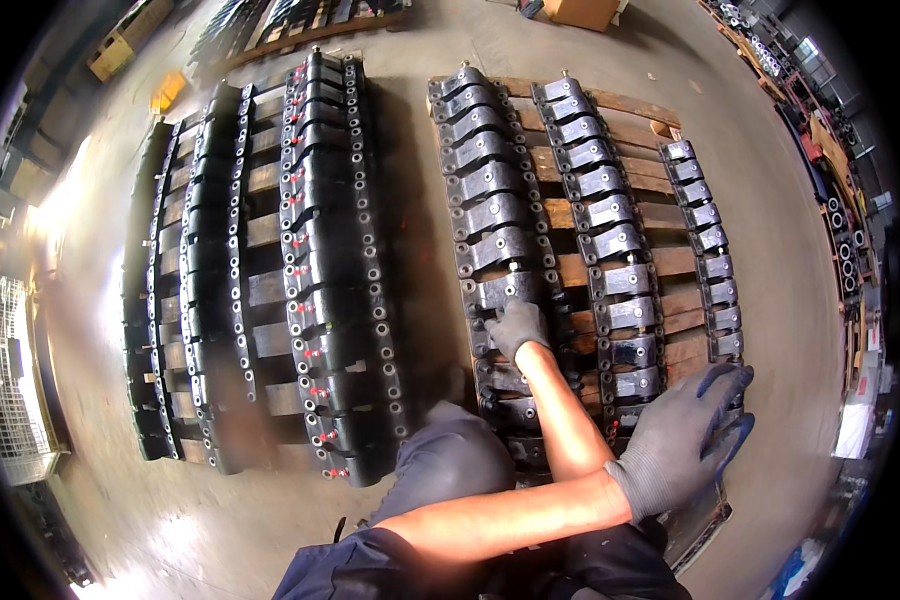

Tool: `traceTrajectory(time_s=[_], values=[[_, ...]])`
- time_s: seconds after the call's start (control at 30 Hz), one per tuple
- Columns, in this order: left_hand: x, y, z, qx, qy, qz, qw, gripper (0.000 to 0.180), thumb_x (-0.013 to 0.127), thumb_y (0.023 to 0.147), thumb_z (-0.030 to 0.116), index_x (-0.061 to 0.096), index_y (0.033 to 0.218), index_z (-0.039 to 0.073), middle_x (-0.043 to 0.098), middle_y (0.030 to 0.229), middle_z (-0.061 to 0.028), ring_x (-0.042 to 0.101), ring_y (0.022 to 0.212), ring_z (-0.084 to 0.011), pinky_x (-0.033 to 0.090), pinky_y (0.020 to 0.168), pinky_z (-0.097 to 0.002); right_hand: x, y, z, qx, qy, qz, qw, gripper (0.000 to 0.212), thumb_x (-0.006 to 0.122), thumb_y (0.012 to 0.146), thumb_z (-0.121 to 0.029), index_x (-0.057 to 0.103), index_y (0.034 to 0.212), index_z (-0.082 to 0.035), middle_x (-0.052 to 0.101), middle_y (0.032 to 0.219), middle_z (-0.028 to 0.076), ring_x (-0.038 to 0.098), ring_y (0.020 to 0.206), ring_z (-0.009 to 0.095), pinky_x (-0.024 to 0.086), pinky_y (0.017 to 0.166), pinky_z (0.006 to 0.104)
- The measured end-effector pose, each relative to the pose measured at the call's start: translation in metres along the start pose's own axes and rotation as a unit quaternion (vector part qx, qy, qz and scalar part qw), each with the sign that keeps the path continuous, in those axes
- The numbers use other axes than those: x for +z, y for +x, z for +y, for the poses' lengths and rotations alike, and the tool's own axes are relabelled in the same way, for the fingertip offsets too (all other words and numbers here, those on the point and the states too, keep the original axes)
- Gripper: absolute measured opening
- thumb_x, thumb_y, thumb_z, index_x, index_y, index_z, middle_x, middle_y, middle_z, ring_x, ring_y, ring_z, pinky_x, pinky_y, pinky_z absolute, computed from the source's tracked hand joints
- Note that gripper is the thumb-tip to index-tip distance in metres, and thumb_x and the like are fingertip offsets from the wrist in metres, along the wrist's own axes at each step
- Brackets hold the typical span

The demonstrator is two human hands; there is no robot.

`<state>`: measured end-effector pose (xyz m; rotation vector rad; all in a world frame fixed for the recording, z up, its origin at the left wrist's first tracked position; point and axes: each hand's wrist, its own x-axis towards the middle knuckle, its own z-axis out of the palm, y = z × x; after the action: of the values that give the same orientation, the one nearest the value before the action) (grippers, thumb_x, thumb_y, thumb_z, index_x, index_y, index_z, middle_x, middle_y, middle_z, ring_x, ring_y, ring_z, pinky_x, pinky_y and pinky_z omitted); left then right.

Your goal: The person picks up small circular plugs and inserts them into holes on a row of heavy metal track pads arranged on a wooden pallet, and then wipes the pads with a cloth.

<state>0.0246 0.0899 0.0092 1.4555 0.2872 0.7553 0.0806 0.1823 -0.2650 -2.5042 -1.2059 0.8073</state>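
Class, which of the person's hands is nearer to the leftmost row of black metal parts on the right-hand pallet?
Right. The right hand is at that leftmost row; the left hand, crossed over, is off to the row's right.

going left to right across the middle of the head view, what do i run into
Wire mesh cage → narrow black strip with holes → black row with red marks → gloved right hand → middle black row on the right pallet → short black row → rings on the far right
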Motion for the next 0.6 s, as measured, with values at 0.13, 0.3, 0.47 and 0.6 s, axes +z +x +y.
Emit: traceTrajectory(time_s=[0.13,0.3,0.47,0.6], values=[[0.003,0.000,-0.004,0.005,0.005,-0.004,1.000,0.046,0.069,0.092,0.017,0.057,0.134,0.003,0.060,0.128,-0.0216,0.061,0.114,-0.0444,0.052,0.093,-0.0480,-0.031,-0.016,-0.002,0.019,0.034,0.024,0.999,0.037,0.076,0.086,-0.031,0.072,0.111,-0.004,0.074,0.104,0.023,0.071,0.100,0.042,0.056,0.089,0.0469],[-0.001,0.000,-0.007,-0.004,0.014,-0.020,1.000,0.047,0.069,0.092,0.018,0.056,0.135,0.002,0.061,0.125,-0.0212,0.061,0.113,-0.0439,0.052,0.093,-0.0477,-0.084,-0.057,-0.004,0.043,0.056,0.011,0.997,0.045,0.079,0.083,-0.030,0.070,0.117,-0.003,0.075,0.103,0.020,0.072,0.099,0.037,0.057,0.088,0.0434],[-0.006,0.001,-0.007,-0.012,0.046,-0.031,0.998,0.050,0.068,0.095,0.021,0.054,0.138,0.001,0.062,0.124,-0.0221,0.062,0.113,-0.0427,0.053,0.093,-0.0475,-0.101,-0.107,0.059,-0.030,0.059,0.066,0.996,0.044,0.079,0.085,-0.025,0.068,0.121,-0.001,0.075,0.095,0.017,0.073,0.078,0.026,0.058,0.075,0.0404],[0.004,0.002,-0.007,-0.034,0.075,-0.049,0.995,0.052,0.068,0.096,0.024,0.054,0.140,0.001,0.065,0.122,-0.0233,0.066,0.109,-0.0415,0.053,0.092,-0.0454,-0.137,-0.177,0.101,0.029,0.123,0.070,0.990,0.045,0.079,0.084,-0.026,0.068,0.120,-0.001,0.075,0.098,0.019,0.072,0.085,0.030,0.057,0.078,0.0423]])
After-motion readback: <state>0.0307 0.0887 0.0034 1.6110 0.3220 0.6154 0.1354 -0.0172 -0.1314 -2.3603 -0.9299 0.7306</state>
